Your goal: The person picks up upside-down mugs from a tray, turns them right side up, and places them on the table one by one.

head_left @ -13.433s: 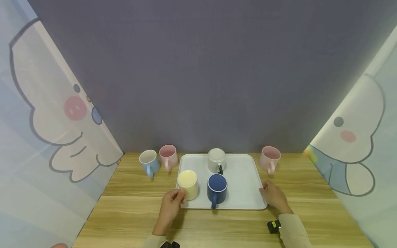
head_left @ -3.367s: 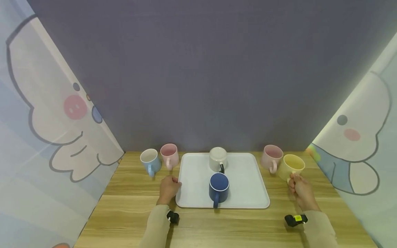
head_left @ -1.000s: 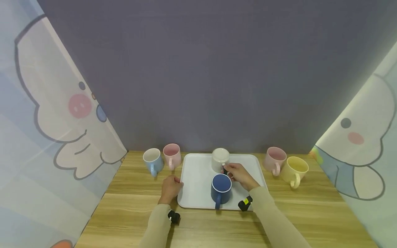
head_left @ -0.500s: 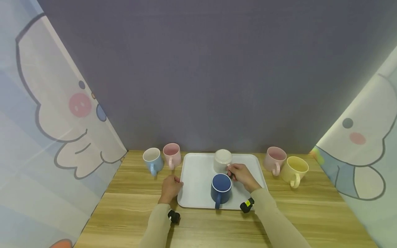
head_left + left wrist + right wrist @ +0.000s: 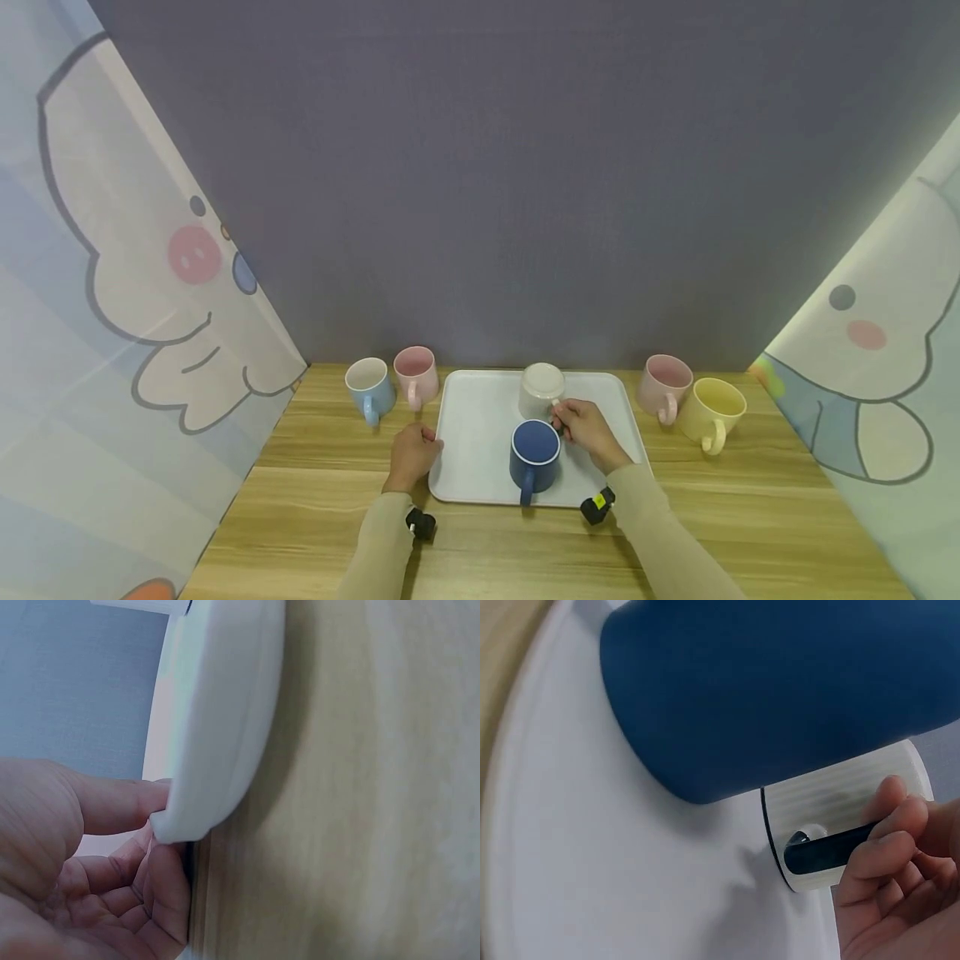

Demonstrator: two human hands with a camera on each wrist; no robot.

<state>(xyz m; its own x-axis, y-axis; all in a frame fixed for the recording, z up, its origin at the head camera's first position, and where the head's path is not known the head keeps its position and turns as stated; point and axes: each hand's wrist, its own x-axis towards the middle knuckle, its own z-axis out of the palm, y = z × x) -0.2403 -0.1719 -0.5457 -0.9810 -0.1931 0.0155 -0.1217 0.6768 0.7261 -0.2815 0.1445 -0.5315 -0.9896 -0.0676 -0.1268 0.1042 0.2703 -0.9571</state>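
My right hand (image 5: 588,429) pinches the black handle (image 5: 829,851) of a white mug (image 5: 542,392), which is upside down at the back of a white tray (image 5: 480,450). In front of it a dark blue mug (image 5: 535,458), also upside down, stands on the tray with its handle toward me. At the tray's left edge is my left hand (image 5: 412,457). The left wrist view shows its thumb (image 5: 124,802) on the rim and curled fingers below, pinching the tray's edge. The blue mug covers much of the right wrist view.
Left of the tray, a light blue mug (image 5: 371,390) and a pink mug (image 5: 416,377) stand upright on the wooden table (image 5: 510,550). To its right are another pink mug (image 5: 664,387) and a yellow mug (image 5: 712,414), both upright. A grey wall (image 5: 480,208) rises behind.
Earlier the yellow mug went from upside down on the tray to upright at the right. My right hand then took the white mug's handle; that mug has shifted slightly right. The left hand stays put.
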